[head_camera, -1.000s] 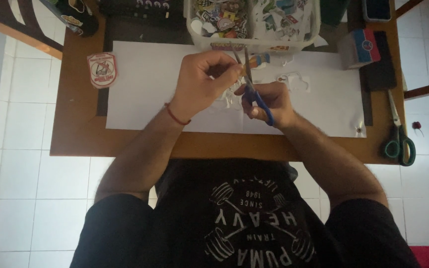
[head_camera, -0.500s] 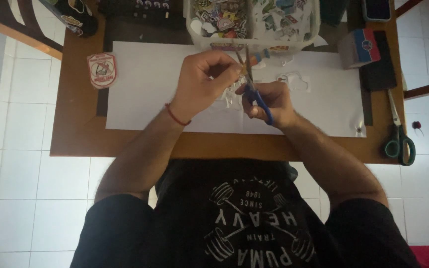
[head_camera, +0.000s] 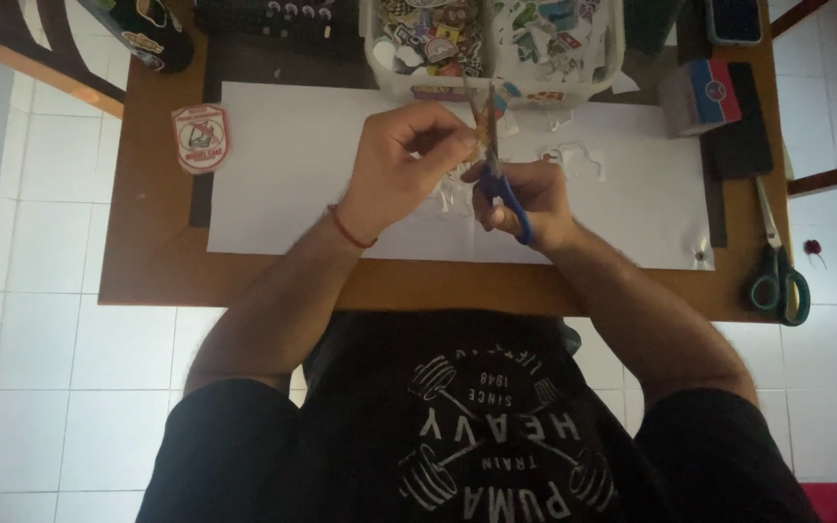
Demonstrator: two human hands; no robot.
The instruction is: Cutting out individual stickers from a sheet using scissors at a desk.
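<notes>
Two hands work above the desk [head_camera: 157,261], over a white paper sheet [head_camera: 293,174] that covers most of it. At twelve o'clock sits a clear tub [head_camera: 394,82] of stickers; at three o'clock, green-handled scissors [head_camera: 779,276] lie idle. Left hand [head_camera: 399,174] is raised, wrist bent, fingers clamped on a small sticker cutout [head_camera: 481,121] at its lower edge. Right hand [head_camera: 525,199] has its fingers closed through blue-handled scissors [head_camera: 501,179], blades pointing to twelve o'clock against the cutout. Judged light, thin, floppy, easily torn: best pinched close beside the cut line.
</notes>
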